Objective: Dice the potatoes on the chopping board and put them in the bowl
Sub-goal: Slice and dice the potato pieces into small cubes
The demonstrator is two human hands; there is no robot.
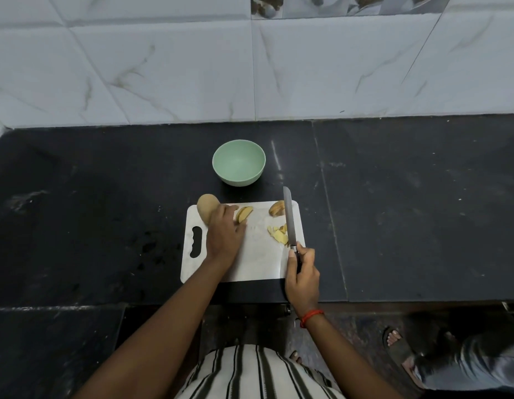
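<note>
Your left grip (225, 237) lies on the board (258, 266), its fingers laid fairly flat on the slices (244, 214), just beside the whole potato (207, 210) at the far left corner. Your right grip (303, 276) is wrapped round the knife (289, 223) handle, with the blade pointing away along the board's right side, next to the cut pieces (277, 236). A potato half (275, 208) sits at the far right corner. The bowl (238, 181) stands on the dark surface (106, 197) just beyond the board.
</note>
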